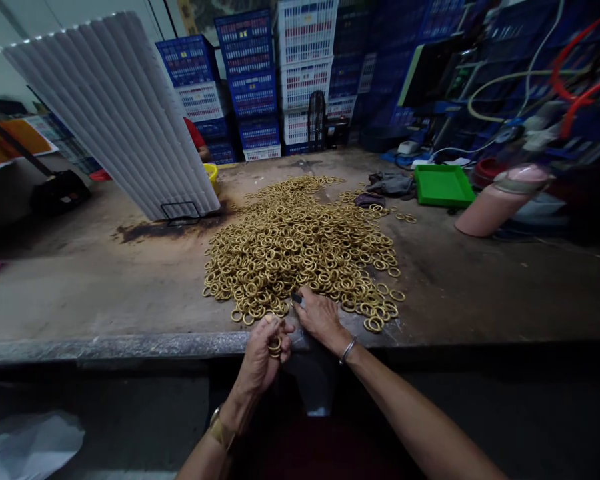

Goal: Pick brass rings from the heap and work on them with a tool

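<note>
A big heap of brass rings lies spread on the worn workbench. My left hand is at the bench's front edge, fingers curled round a few brass rings. My right hand rests on the near edge of the heap, fingers bent and pinching a small dark thing that I cannot make out. A metal bangle sits on my right wrist and a gold watch on my left.
A stack of white ribbed panels leans on a wire stand at the back left. A green tray, a pink cylinder and dark cloths lie at the back right. Blue and white crates are piled behind. A person in red is behind the panels.
</note>
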Demonstrator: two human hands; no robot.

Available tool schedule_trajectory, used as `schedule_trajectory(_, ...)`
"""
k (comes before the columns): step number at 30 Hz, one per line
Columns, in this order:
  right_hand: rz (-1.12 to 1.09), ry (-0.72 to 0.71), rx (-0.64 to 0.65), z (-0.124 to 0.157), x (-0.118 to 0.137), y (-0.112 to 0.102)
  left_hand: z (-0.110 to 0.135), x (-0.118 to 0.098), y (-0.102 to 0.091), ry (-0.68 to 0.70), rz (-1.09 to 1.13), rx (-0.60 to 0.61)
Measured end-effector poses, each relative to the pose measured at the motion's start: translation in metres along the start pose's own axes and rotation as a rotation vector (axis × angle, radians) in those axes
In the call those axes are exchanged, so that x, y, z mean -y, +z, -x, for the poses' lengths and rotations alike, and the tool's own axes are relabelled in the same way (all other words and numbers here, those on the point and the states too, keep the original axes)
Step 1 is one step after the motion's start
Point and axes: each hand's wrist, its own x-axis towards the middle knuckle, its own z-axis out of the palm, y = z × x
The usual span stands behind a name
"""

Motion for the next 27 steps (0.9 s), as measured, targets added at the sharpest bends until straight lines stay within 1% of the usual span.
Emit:
schedule_trajectory(3,0.024,-0.007,0.017,-0.003,0.003,0.000,-0.001,0.001,-0.004,-0.073,0.105,0.038)
schedule_trajectory(6,0.035,0.029,0.046,-0.005,0.004,0.000,-0.004,0.003,-0.007,-0.133,0.198,0.036)
schedule_trajectory(9,0.037,0.037,0.060,-0.005,0.003,-0.002,-0.007,0.005,-0.009,-0.148,0.233,0.008)
schedule_trajectory(12,0.043,0.015,0.066,-0.004,0.002,-0.004,-0.009,0.007,-0.006,-0.139,0.205,-0.013)
schedule_trajectory(14,0.044,0.001,0.078,-0.004,0.000,-0.004,-0.010,0.008,-0.003,-0.108,0.143,-0.021)
schedule_trajectory(16,0.016,-0.027,0.080,-0.002,-0.004,-0.003,-0.011,0.010,0.000,-0.053,0.036,-0.034)
schedule_trajectory(18,-0.058,-0.063,0.049,0.001,-0.008,0.000,-0.012,0.012,0.002,0.015,-0.098,-0.068)
schedule_trajectory(20,-0.177,-0.110,-0.012,0.006,-0.012,0.003,-0.014,0.015,0.004,0.057,-0.232,-0.114)
schedule_trajectory(22,-0.314,-0.160,-0.076,0.011,-0.015,0.005,-0.015,0.016,0.004,0.059,-0.345,-0.137)
schedule_trajectory(24,-0.438,-0.201,-0.118,0.016,-0.014,0.004,-0.017,0.017,0.004,0.050,-0.424,-0.117)
schedule_trajectory(27,-0.616,-0.204,-0.112,0.020,-0.009,-0.002,-0.018,0.015,0.004,0.083,-0.504,-0.094)
